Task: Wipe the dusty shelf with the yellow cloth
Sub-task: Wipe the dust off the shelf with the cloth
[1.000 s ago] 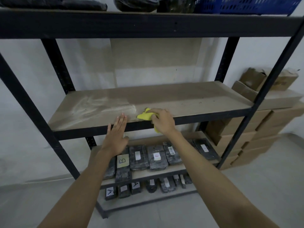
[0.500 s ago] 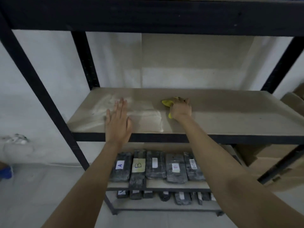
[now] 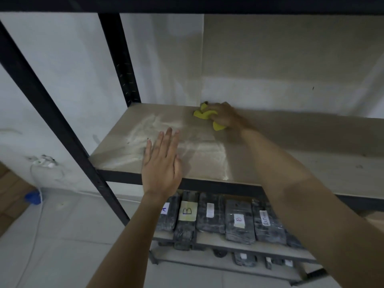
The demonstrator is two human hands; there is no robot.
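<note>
The beige shelf board (image 3: pixel 291 142) of a black metal rack carries a pale patch of dust (image 3: pixel 158 125) on its left half. My right hand (image 3: pixel 226 117) grips the crumpled yellow cloth (image 3: pixel 204 115) and presses it on the board at the back edge, close to the wall. My left hand (image 3: pixel 162 163) lies flat on the board near its front rim, fingers straight and together, just right of the dust patch.
Black uprights (image 3: pixel 52 113) stand at the left and a black beam (image 3: pixel 187 5) runs overhead. Below, a lower shelf holds several dark wrapped packages with labels (image 3: pixel 209 217). A white cable and plug (image 3: pixel 41 163) hang on the left wall.
My right hand slid the cloth from the shelf's front edge back to the wall. My left hand stayed flat near the front rim. The view moved closer and leftward.
</note>
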